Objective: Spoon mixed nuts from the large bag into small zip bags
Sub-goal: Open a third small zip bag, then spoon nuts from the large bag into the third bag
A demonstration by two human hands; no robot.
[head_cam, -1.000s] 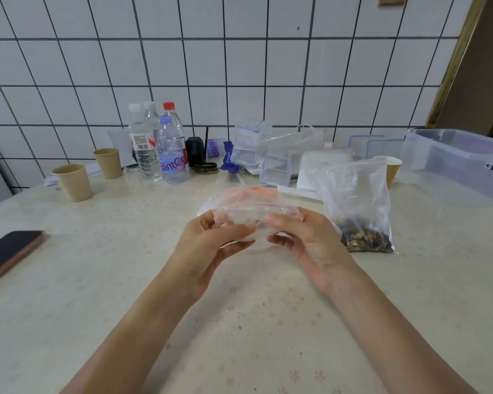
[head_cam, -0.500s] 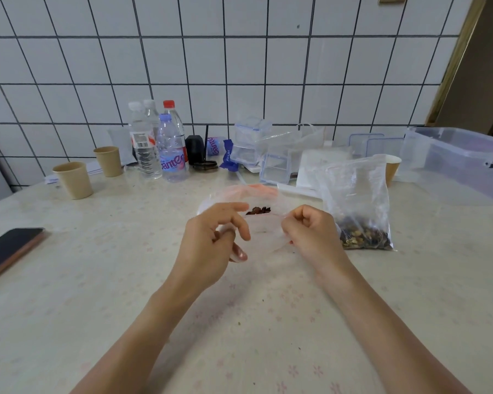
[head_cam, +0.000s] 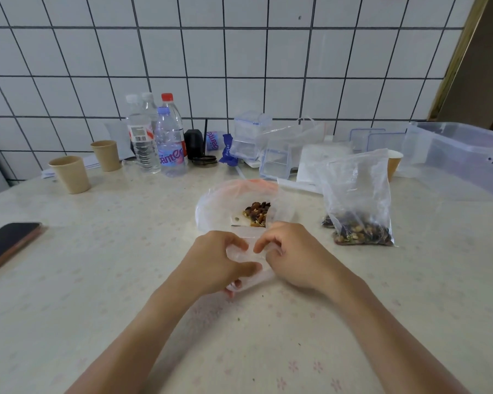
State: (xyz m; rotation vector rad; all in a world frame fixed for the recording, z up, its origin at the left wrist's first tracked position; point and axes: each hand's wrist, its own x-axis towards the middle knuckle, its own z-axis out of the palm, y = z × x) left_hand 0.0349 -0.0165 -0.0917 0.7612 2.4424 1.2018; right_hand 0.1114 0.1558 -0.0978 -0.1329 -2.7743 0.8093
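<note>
1. My left hand [head_cam: 217, 261] pinches the near end of a small clear zip bag [head_cam: 251, 268], thumb and fingers curled onto the plastic.
2. My right hand [head_cam: 289, 255] grips the same bag from the right, its fingers bent over the plastic, just beside my left hand.
3. The bag's far part lies on the table [head_cam: 125, 280] beyond my hands; a little heap of mixed nuts [head_cam: 256, 213] shows through clear plastic there, under an orange strip [head_cam: 256, 182].
4. The large bag [head_cam: 356, 200] stands to the right, apart from my hands, with nuts settled in its bottom.
5. Far left stand two paper cups [head_cam: 70, 174], with water bottles [head_cam: 168, 143] beside them by the tiled wall.
6. A phone [head_cam: 7, 243] lies at the left edge, and a clear storage bin [head_cam: 456, 157] sits far right.
</note>
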